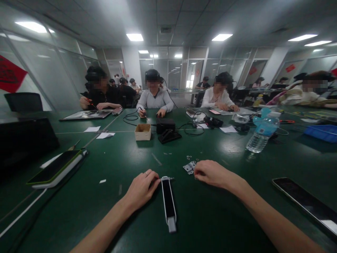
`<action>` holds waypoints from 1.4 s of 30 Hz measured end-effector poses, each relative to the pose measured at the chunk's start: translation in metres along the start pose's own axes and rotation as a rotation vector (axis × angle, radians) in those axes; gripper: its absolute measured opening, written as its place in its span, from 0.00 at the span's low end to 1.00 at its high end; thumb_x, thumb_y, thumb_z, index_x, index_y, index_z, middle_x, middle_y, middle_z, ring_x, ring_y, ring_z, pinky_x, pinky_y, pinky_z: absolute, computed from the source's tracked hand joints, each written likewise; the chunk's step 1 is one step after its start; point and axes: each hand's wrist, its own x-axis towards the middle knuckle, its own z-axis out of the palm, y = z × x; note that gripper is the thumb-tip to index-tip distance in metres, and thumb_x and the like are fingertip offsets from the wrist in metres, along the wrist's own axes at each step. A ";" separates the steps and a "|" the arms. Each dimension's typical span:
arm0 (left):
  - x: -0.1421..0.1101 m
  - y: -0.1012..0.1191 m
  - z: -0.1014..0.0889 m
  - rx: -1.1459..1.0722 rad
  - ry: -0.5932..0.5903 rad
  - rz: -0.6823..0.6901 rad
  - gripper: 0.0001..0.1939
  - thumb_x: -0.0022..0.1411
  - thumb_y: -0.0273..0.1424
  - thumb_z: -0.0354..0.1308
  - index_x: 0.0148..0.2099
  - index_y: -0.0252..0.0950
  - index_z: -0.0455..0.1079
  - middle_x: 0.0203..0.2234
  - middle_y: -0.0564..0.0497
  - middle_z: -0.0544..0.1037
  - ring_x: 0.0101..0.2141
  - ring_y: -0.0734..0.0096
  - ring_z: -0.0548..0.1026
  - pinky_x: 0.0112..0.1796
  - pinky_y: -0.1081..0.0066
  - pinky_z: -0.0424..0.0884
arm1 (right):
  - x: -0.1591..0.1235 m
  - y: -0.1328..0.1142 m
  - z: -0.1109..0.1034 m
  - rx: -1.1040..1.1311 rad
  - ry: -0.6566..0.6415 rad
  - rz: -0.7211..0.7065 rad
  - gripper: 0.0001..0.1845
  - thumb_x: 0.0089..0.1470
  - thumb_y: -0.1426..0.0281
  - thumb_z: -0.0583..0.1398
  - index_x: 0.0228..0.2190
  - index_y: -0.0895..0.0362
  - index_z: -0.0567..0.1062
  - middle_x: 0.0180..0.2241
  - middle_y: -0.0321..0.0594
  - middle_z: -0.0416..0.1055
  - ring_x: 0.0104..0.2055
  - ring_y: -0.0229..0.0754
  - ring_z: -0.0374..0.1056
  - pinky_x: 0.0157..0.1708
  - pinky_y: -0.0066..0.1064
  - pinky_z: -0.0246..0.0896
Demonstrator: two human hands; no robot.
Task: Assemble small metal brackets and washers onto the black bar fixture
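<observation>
My left hand (143, 186) has its thumb and fingers pinched together at the top left corner of a slim black bar with a white frame (168, 202). The bar lies lengthwise on the table, with a pale grey block at its near end and a short thin metal pin at its far end. To the right, my right hand (214, 172) is closed, fingers curled, against the edge of small silver metal plates with holes (188, 168). Whatever its fingertips hold is hidden. Several tiny ring-like metal parts lie just beyond the plates.
A phone (302, 200) lies at the right, and a water bottle (260, 135) stands behind it. A small open box (143, 133) and a black device (165, 125) sit ahead. On the left are a green-edged device (56, 167) and cables. People work across the green table (86, 211).
</observation>
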 end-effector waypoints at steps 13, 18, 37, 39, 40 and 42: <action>0.000 0.003 -0.002 0.007 0.035 0.027 0.10 0.67 0.33 0.47 0.39 0.36 0.67 0.33 0.50 0.72 0.31 0.69 0.71 0.33 0.70 0.67 | 0.005 -0.014 0.016 -0.127 0.100 0.025 0.08 0.53 0.75 0.54 0.26 0.60 0.72 0.27 0.43 0.70 0.27 0.41 0.66 0.27 0.31 0.59; -0.002 0.007 -0.004 0.017 0.159 0.080 0.08 0.65 0.31 0.48 0.39 0.36 0.67 0.32 0.49 0.73 0.30 0.69 0.70 0.32 0.70 0.66 | 0.009 -0.037 0.033 0.242 0.284 -0.111 0.06 0.54 0.72 0.55 0.29 0.58 0.72 0.30 0.39 0.69 0.30 0.39 0.64 0.30 0.30 0.60; -0.004 0.017 0.003 -0.125 0.349 0.434 0.09 0.68 0.31 0.49 0.44 0.36 0.69 0.32 0.48 0.75 0.31 0.72 0.73 0.33 0.72 0.70 | 0.012 -0.083 0.069 0.773 0.352 -0.164 0.11 0.59 0.65 0.54 0.33 0.58 0.72 0.30 0.37 0.68 0.30 0.37 0.62 0.31 0.28 0.57; -0.005 0.016 0.003 -0.140 0.343 0.435 0.09 0.68 0.31 0.49 0.44 0.36 0.69 0.33 0.48 0.75 0.32 0.72 0.74 0.34 0.72 0.71 | 0.012 -0.082 0.070 0.776 0.352 -0.169 0.11 0.59 0.65 0.54 0.33 0.58 0.73 0.30 0.37 0.68 0.31 0.37 0.62 0.31 0.28 0.58; -0.005 0.016 0.003 -0.143 0.335 0.429 0.09 0.68 0.31 0.50 0.44 0.36 0.70 0.33 0.48 0.75 0.32 0.72 0.74 0.34 0.72 0.71 | 0.012 -0.083 0.069 0.774 0.352 -0.172 0.11 0.59 0.65 0.54 0.34 0.58 0.73 0.31 0.37 0.68 0.31 0.37 0.62 0.31 0.28 0.58; -0.005 0.017 0.003 -0.144 0.320 0.408 0.08 0.67 0.30 0.50 0.43 0.36 0.70 0.33 0.48 0.75 0.33 0.71 0.74 0.35 0.72 0.71 | 0.011 -0.084 0.067 0.762 0.348 -0.176 0.11 0.59 0.65 0.54 0.34 0.58 0.73 0.31 0.37 0.69 0.31 0.37 0.63 0.31 0.28 0.59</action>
